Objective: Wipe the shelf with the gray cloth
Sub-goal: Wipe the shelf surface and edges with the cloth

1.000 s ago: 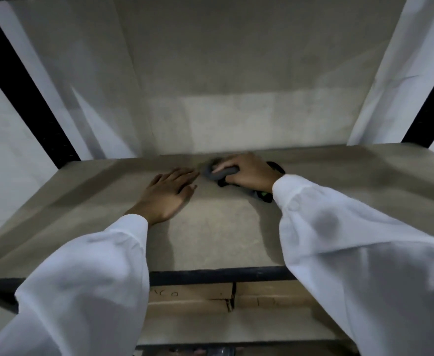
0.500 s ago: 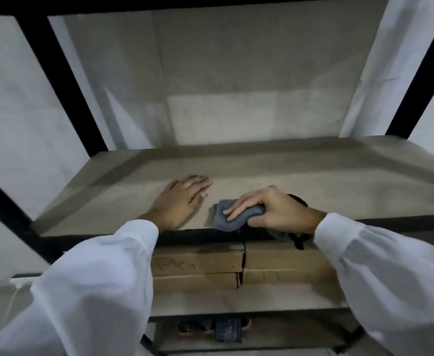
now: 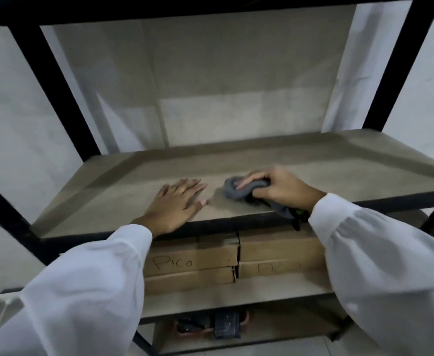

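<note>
Pale wall (image 3: pixel 18 124) behind, black-framed shelf (image 3: pixel 313 160) in front: your right hand (image 3: pixel 280 187) grips the bunched gray cloth (image 3: pixel 236 192) near the shelf's front edge, right of centre, with one end trailing over the lip. Your left hand (image 3: pixel 177 201) lies flat beside it, fingers straight. The trailing end could snag the frame, or a stroke toward you could pull the cloth off onto the cardboard boxes (image 3: pixel 210 260) below.

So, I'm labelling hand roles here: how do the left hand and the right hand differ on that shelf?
The left hand lies flat with fingers spread and holds nothing; the right hand curls its fingers round the bunched gray cloth. The left hand touches the shelf board directly; the right hand presses the cloth onto it. Both sit near the shelf's front edge.
</note>
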